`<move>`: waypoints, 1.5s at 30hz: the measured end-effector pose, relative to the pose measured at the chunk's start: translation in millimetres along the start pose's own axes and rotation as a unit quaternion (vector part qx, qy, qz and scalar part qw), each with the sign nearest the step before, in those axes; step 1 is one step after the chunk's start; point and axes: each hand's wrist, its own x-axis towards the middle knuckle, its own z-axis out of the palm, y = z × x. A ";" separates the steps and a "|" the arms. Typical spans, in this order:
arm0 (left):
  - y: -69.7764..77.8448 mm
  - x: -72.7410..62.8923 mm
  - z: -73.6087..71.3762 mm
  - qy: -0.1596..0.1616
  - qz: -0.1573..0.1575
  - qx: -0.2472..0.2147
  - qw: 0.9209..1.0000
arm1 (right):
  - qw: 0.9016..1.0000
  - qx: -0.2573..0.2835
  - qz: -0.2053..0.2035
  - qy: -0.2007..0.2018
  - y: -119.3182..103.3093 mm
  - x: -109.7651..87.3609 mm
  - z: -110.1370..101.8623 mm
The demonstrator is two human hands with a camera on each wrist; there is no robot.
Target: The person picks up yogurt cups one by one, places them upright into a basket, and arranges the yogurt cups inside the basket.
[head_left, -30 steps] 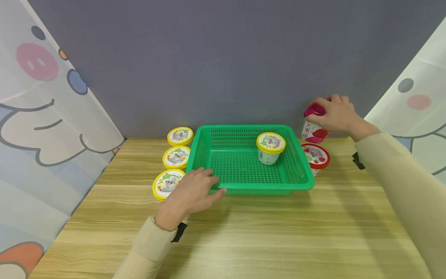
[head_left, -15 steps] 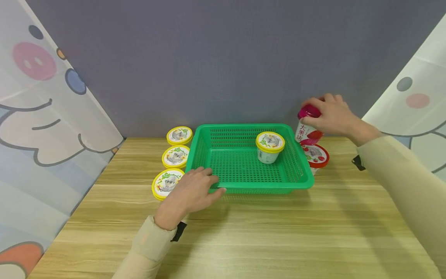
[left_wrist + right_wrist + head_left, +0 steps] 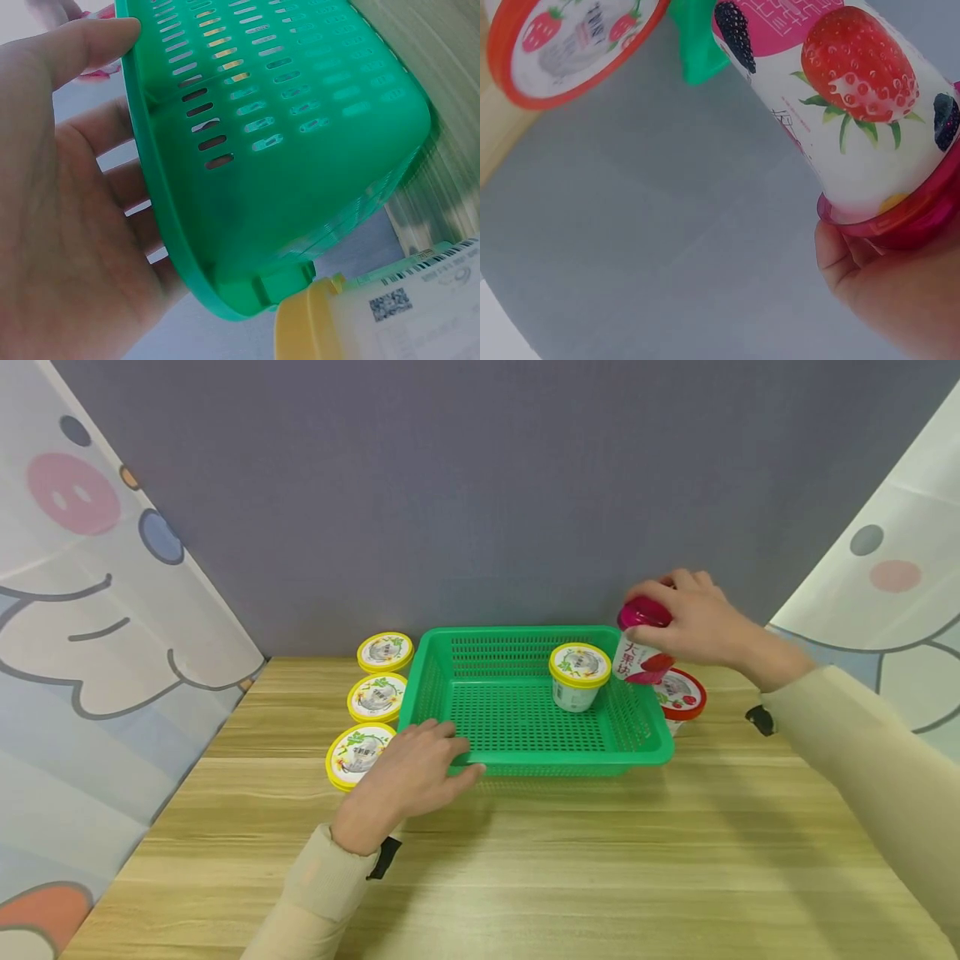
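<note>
My right hand grips a white yogurt bottle by its magenta cap, holding it tilted over the right rim of the green plastic basket. Strawberry pictures cover the bottle in the right wrist view. Inside the basket, toward the back right, a tub with a yellow lid stands upright. My left hand holds the basket's front left corner. In the left wrist view its thumb and fingers lie on either side of the rim.
Three yellow-lidded tubs line the basket's left side on the wooden table. A red-lidded tub stands close against the right side. A grey wall rises behind, with cartoon-printed sheets at both sides.
My right hand has carried the yogurt bottle leftward, from behind the red-lidded tub to over the basket's right rim. My left hand has stayed on the basket corner.
</note>
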 end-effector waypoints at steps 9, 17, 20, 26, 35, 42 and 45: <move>-0.4 0.1 0.3 0.006 0.002 0.000 1.000 | 0.999 0.017 -0.031 -0.006 -17.0 -7.4 10.3; -0.4 -0.3 0.5 0.001 0.000 0.000 1.000 | 0.999 0.020 -0.044 -0.015 -25.1 -11.6 22.1; -0.6 -0.2 0.6 0.002 0.000 0.002 1.000 | 0.998 0.023 -0.054 -0.012 -27.3 -13.7 26.7; -0.8 0.5 1.1 0.004 0.001 0.002 1.000 | 0.997 0.028 -0.066 -0.013 -29.3 -20.1 36.9; -0.7 0.8 1.4 0.002 -0.001 0.001 1.000 | 0.996 0.032 -0.078 -0.017 -29.7 -26.0 54.9; -0.6 0.6 1.2 0.003 0.001 0.004 1.000 | 0.996 0.034 -0.080 -0.020 -29.3 -30.2 70.2; -0.8 0.5 1.3 0.004 0.002 0.004 1.000 | 0.995 0.037 -0.085 -0.019 -29.6 -31.6 75.8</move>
